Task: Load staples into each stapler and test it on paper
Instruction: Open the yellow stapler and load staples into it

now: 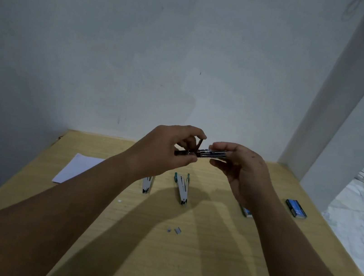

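**Stapler held open above the counter**

Raised in both hands over the wooden counter [194, 247], near the far wall: a dark metal stapler [207, 153], lying roughly level, its top arm swung upright at the left end. Left hand [165, 149] curled round the hinged end, thumb underneath, fingers pinching the raised arm. Right hand [242, 169] at the other end, fingertips [219, 146] closed over the top of the magazine, thumb just below it; grip on that end looks light, and whether staples sit in the channel cannot be told.

Below, on the counter: a green-handled stapler [181, 189] lying opened out, and a second open stapler [147, 183] just left of it, partly hidden by the left forearm. White paper [76, 168] further left, near the counter's edge. Small staple strips [177, 230] lying loose nearer the person. A blue staple box [296, 208] to the right, and another box [246, 212] half-hidden under the right wrist.
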